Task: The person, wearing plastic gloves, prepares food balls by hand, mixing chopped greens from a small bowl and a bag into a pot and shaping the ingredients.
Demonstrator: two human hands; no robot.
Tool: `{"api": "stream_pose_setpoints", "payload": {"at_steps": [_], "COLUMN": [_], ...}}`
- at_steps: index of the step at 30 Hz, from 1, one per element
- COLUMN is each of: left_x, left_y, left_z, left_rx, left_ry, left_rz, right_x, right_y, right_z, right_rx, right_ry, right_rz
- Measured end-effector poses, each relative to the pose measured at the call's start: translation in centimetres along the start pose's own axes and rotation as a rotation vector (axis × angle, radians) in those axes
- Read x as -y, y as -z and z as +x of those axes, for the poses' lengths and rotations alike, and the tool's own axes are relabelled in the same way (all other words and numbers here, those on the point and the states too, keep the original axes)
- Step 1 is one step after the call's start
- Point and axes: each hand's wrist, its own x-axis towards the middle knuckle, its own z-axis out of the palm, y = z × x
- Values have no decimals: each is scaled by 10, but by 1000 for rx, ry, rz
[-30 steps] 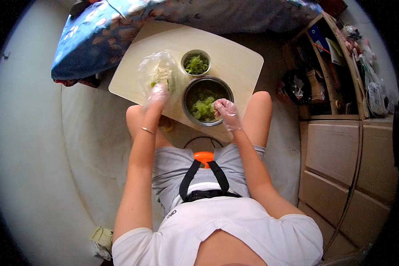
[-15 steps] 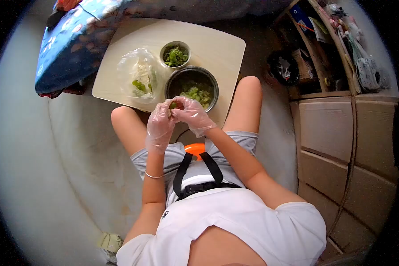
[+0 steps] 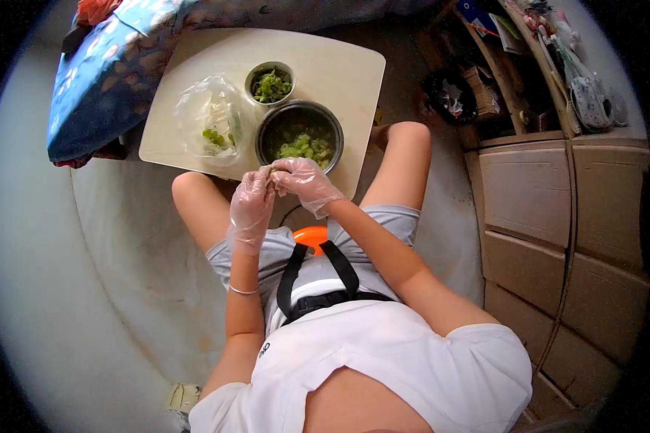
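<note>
My left hand [image 3: 251,209] and my right hand [image 3: 305,183], both in clear plastic gloves, meet at the fingertips in front of the table. Their fingers are pinched closed around something small that is mostly hidden. Just beyond the right hand stands a dark round pot [image 3: 264,144] with liquid and pale green, rounded pieces [image 3: 302,148] that look like grapes. Behind it is a smaller bowl [image 3: 248,84] full of darker green scraps [image 3: 271,86]. To the left lies an open clear plastic bag [image 3: 188,115] with green pieces and something whitish inside.
The cream table [image 3: 332,65] has rounded corners and stands before my knees. A blue flowered cloth [image 3: 97,94] hangs at its left. On the right are a black-lined bin [image 3: 448,97], a wooden shelf [image 3: 509,86] and brown boxes [image 3: 523,191]. Something orange [image 3: 310,237] shows between my legs.
The hands stay together, and their fingertips have drawn closer; the greenish and reddish bit seen between them earlier is now mostly hidden. The whole view has shifted slightly.
</note>
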Motion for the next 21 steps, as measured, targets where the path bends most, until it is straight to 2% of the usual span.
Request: {"api": "stream_pose_setpoints", "payload": {"at_steps": [2,4,6,7,9,13,15,20,21], "left_x": [-1,1,0,0,-3,-2,-3,-5,-6], "left_y": [-1,-6,-8,-9,-6,-3,-2,-3,-4], "left_z": [-2,0,1,1,2,6,5,3,1], "left_rx": [4,-20,-36,-49,-6,33,40,26,56], "left_ry": [-4,-42,-40,-35,6,40,68,46,155], "left_rz": [35,-1,-13,-27,-74,-239,-265,-331,-465], "right_x": [-13,-11,-16,-16,-13,-14,-6,-5,-3], "right_y": [5,7,6,7,10,25,23,20,18], "right_z": [3,1,-1,-1,-2,-1,-6,-7,-8], "right_rx": [-13,-2,-96,-91,-60,30,107,114,113], "right_ry": [78,47,-22,-21,-64,99,-21,-30,-50], "right_rz": [-70,-126,118,117,358,143,493,422,425]}}
